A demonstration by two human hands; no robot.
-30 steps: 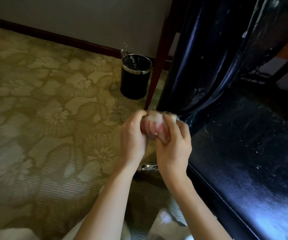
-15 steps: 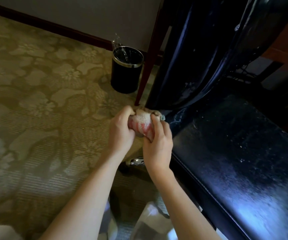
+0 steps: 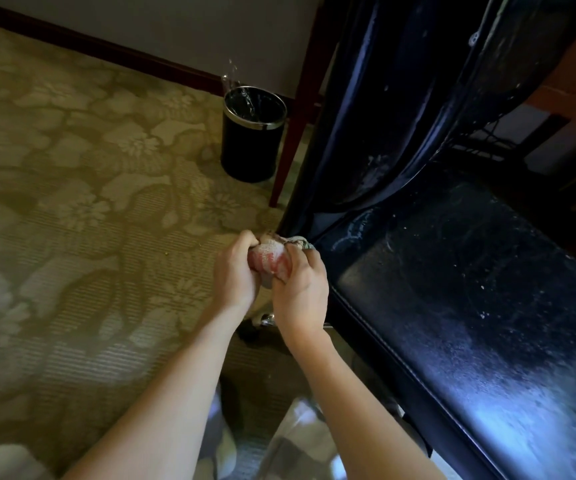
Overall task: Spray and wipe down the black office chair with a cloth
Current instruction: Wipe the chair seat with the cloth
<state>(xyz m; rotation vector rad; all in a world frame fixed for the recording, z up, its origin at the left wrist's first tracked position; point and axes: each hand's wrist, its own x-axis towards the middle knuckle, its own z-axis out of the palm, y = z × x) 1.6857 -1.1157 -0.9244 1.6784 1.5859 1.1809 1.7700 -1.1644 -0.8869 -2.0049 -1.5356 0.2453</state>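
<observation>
Item: red-and-white cloth (image 3: 268,258), bunched, gripped by left hand (image 3: 236,271) and right hand (image 3: 300,289) beside the black office chair (image 3: 470,306) seat's left edge. Step: likely wringing or refolding; next, wipe the spray-flecked seat.

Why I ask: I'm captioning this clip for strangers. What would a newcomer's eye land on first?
Most likely the middle of the picture, where the left hand and right hand both grip a bunched pink-and-white cloth. Next comes the black chair filling the right side, its seat speckled with whitish spots. Then the black bin with a shiny rim, standing on the flowered carpet near the wall.
</observation>
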